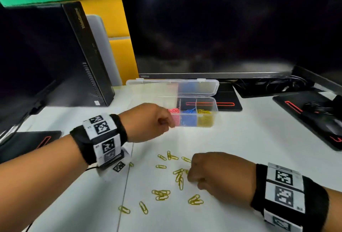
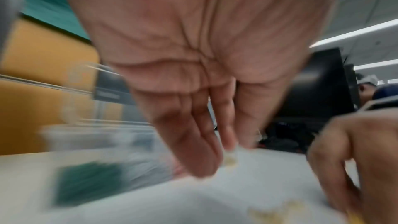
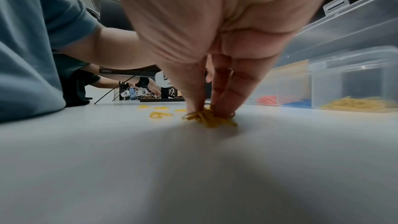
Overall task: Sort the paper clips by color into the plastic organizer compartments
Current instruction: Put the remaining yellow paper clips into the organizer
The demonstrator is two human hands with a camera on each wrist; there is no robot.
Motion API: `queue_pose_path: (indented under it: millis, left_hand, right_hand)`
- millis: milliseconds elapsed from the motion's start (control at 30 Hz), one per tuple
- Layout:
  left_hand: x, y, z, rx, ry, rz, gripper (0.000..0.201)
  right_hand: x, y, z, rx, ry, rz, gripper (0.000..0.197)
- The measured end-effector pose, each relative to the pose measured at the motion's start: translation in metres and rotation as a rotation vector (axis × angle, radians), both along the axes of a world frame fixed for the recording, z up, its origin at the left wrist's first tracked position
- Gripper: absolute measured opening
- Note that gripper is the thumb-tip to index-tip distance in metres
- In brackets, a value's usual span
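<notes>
We see a dark monitor [image 1: 222, 28] and a black desktop computer case [image 1: 81, 56] behind a white desk [image 1: 259, 148], where a clear plastic organizer [image 1: 207, 119] stands with its lid open; pink, blue and yellow paper clips lie in three separate compartments. Our left hand [image 1: 148, 122] hovers at the organizer's near-left corner, fingers curled and drawn together; its wrist view is blurred, something yellowish shows at the fingertips [image 2: 204, 168], but we cannot tell if it pinches a clip. Our right hand [image 1: 218, 172] presses on the desk, its fingertips [image 3: 226, 106] gathered around a small bunch of yellow paper clips [image 3: 208, 118]. More yellow clips [image 1: 161, 194] lie scattered nearby. We judge them light, stiff, slick wire, likely to tangle; best pinched across the loops.
</notes>
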State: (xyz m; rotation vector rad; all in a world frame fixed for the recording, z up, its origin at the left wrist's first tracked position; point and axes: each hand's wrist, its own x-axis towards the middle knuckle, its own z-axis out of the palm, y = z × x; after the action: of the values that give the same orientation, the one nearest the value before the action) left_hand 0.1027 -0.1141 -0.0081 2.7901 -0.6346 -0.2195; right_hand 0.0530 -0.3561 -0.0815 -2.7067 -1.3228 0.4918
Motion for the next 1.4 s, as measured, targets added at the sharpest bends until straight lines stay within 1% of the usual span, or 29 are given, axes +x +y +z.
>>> queue_pose_path:
  millis: [67, 133, 167, 233, 300, 333, 400, 433, 500, 533, 567, 600, 667, 733, 767, 800, 833, 867, 900, 933, 967, 1000, 1067, 1100, 1167, 1200, 1267, 1333, 1400]
  left_hand:
    - [-0.023, 0.044, -0.01, 0.195, 0.147, -0.039, 0.032]
    - [-0.041, 0.078, -0.027, 0.284, 0.225, -0.029, 0.047]
    - [-0.048, 0.087, -0.036, 0.295, 0.233, -0.03, 0.05]
    - [-0.06, 0.093, -0.05, 0.288, 0.199, -0.041, 0.047]
    - [-0.068, 0.088, -0.06, 0.272, 0.11, -0.094, 0.034]
    - [-0.071, 0.084, -0.064, 0.283, 0.062, -0.118, 0.028]
    - [-0.071, 0.078, -0.072, 0.371, -0.008, -0.17, 0.023]
    - [-0.07, 0.073, -0.073, 0.451, -0.035, -0.193, 0.021]
    - [-0.068, 0.064, -0.073, 0.573, -0.05, -0.18, 0.022]
    - [-0.067, 0.06, -0.071, 0.57, -0.054, -0.159, 0.023]
    - [-0.067, 0.056, -0.068, 0.53, -0.057, -0.137, 0.022]
    - [-0.067, 0.054, -0.063, 0.45, -0.053, -0.108, 0.019]
    - [-0.067, 0.06, -0.055, 0.25, 0.002, -0.033, 0.011]
    - [-0.075, 0.073, -0.047, 0.071, 0.094, 0.013, 0.019]
    - [-0.082, 0.079, -0.045, 0.011, 0.144, 0.008, 0.021]
    - [-0.092, 0.082, -0.044, -0.024, 0.19, -0.015, 0.019]
    - [-0.103, 0.083, -0.045, -0.02, 0.226, -0.05, 0.014]
    - [-0.113, 0.084, -0.048, 0.025, 0.24, -0.097, 0.014]
    - [-0.123, 0.086, -0.053, 0.104, 0.238, -0.134, 0.021]
    - [-0.13, 0.088, -0.057, 0.174, 0.22, -0.149, 0.027]
    - [-0.135, 0.088, -0.06, 0.208, 0.197, -0.152, 0.028]
    - [-0.137, 0.087, -0.061, 0.196, 0.164, -0.164, 0.024]
    - [-0.137, 0.083, -0.064, 0.183, 0.111, -0.197, 0.02]
    - [-0.136, 0.079, -0.064, 0.211, 0.114, -0.196, 0.02]
    - [-0.131, 0.07, -0.064, 0.27, 0.102, -0.182, 0.017]
    - [-0.127, 0.066, -0.062, 0.257, 0.098, -0.17, 0.013]
    - [-0.112, 0.062, -0.06, 0.141, 0.126, -0.098, 0.006]
    - [-0.085, 0.061, -0.062, -0.025, 0.185, 0.064, 0.018]
    - [-0.056, 0.058, -0.063, -0.218, 0.289, 0.231, 0.025]
  right_hand:
    - [-0.001, -0.001, -0.002, 0.026, -0.009, 0.032, 0.015]
    - [-0.002, 0.0, 0.0, 0.022, -0.006, 0.028, 0.018]
    - [-0.001, 0.001, 0.002, 0.022, -0.01, 0.024, 0.016]
    - [0.002, 0.005, 0.012, 0.04, -0.028, -0.009, 0.013]
    - [0.012, 0.008, 0.029, 0.099, -0.078, -0.083, 0.017]
    - [0.02, 0.008, 0.037, 0.159, -0.124, -0.138, 0.019]
    - [0.041, 0.005, 0.051, 0.34, -0.223, -0.273, 0.019]
    - [0.053, 0.003, 0.056, 0.425, -0.261, -0.349, 0.019]
    - [0.077, 0.002, 0.062, 0.486, -0.293, -0.484, 0.02]
    - [0.089, 0.003, 0.063, 0.464, -0.301, -0.52, 0.019]
    - [0.099, 0.005, 0.064, 0.415, -0.308, -0.536, 0.018]
    - [0.107, 0.006, 0.064, 0.343, -0.32, -0.538, 0.016]
    - [0.11, 0.009, 0.063, 0.182, -0.383, -0.523, 0.017]
    - [0.096, 0.01, 0.062, 0.126, -0.446, -0.43, 0.017]
    - [0.084, 0.011, 0.06, 0.121, -0.418, -0.359, 0.015]
    - [0.07, 0.012, 0.058, 0.091, -0.34, -0.3, 0.011]
    - [0.055, 0.013, 0.054, 0.019, -0.234, -0.259, 0.01]
    - [0.042, 0.014, 0.049, -0.076, -0.127, -0.24, 0.018]
    - [0.031, 0.016, 0.044, -0.158, -0.04, -0.241, 0.028]
    - [0.024, 0.019, 0.038, -0.2, 0.005, -0.241, 0.04]
    - [0.021, 0.022, 0.033, -0.203, 0.011, -0.228, 0.051]
    - [0.018, 0.027, 0.03, -0.192, 0.002, -0.209, 0.06]
    - [0.013, 0.037, 0.025, -0.187, -0.009, -0.168, 0.074]
    - [0.011, 0.042, 0.023, -0.188, -0.008, -0.149, 0.079]
    - [0.004, 0.052, 0.022, -0.171, -0.004, -0.118, 0.079]
    - [0.0, 0.056, 0.021, -0.163, -0.003, -0.096, 0.076]
    - [-0.004, 0.063, 0.02, -0.152, 0.016, -0.051, 0.07]
    - [-0.004, 0.066, 0.02, -0.125, 0.039, -0.031, 0.066]
    - [0.0, 0.068, 0.022, -0.095, 0.026, -0.039, 0.072]
